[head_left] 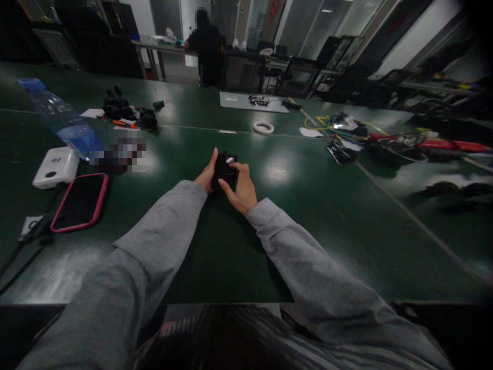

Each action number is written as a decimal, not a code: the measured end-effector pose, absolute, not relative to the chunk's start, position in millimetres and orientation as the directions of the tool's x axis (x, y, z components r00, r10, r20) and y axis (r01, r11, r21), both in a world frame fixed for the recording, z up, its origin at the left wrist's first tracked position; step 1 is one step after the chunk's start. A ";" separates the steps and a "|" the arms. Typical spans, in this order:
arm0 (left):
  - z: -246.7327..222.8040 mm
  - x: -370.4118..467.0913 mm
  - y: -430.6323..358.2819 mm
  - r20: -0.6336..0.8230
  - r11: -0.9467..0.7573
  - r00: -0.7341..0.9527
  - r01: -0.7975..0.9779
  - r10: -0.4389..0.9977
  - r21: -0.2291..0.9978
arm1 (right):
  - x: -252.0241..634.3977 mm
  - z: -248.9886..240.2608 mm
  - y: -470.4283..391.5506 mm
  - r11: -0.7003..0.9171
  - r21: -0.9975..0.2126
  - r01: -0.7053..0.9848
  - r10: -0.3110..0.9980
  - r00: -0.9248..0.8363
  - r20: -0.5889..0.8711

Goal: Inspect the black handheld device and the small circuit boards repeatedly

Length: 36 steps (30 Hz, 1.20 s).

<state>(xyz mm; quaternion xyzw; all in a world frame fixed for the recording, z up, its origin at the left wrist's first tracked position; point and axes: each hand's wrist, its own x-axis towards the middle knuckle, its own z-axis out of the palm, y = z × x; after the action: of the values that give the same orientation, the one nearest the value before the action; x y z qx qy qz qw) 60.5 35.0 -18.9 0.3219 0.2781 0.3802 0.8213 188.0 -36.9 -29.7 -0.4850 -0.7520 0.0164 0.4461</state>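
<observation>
A small black box-like object [220, 172] is held up between my hands over the middle of the green table; its exact kind does not show. My left hand [208, 176] is wrapped round its left side, with the thumb up along the edge. On its right side, the thumb and fingers of my right hand [244, 191] pinch the face and edge. A small bright patch shows on the face near my right fingertips. Most of my left fingers are hidden behind the object.
A phone with a pink rim [81, 202], a white box-shaped device [57, 167] and a tilted plastic bottle [63, 121] are at left. Farther back are a screwdriver [159, 104] and a white tape ring [263, 127]. Tangled wires [342, 126] lie right. A person [208, 49] sits beyond.
</observation>
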 end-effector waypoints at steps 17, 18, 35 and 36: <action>-18.8 56.4 37.9 -0.252 0.518 0.500 -0.514 0.829 0.684 | 188.4 -32.4 -37.8 0.464 -0.529 0.711 0.754 -0.002 0.657; -18.9 55.1 38.6 -0.245 0.512 0.491 -0.536 0.836 0.671 | 189.7 -31.1 -38.2 0.470 -0.534 0.703 0.730 0.030 0.683; -20.2 48.4 43.8 -0.016 0.405 0.552 -0.592 0.834 0.697 | 213.5 -46.1 -11.2 0.369 -0.578 0.728 0.662 0.232 0.713; -20.0 48.4 43.8 -0.025 0.404 0.545 -0.589 0.838 0.700 | 213.5 -45.9 -11.6 0.369 -0.562 0.740 0.651 0.226 0.725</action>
<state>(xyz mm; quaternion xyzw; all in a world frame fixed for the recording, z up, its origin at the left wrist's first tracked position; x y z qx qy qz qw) 48.4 43.8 -20.0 0.3270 0.1908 0.4372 0.8158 213.5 -11.6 -45.9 -0.5600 -0.6207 -0.0408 0.5472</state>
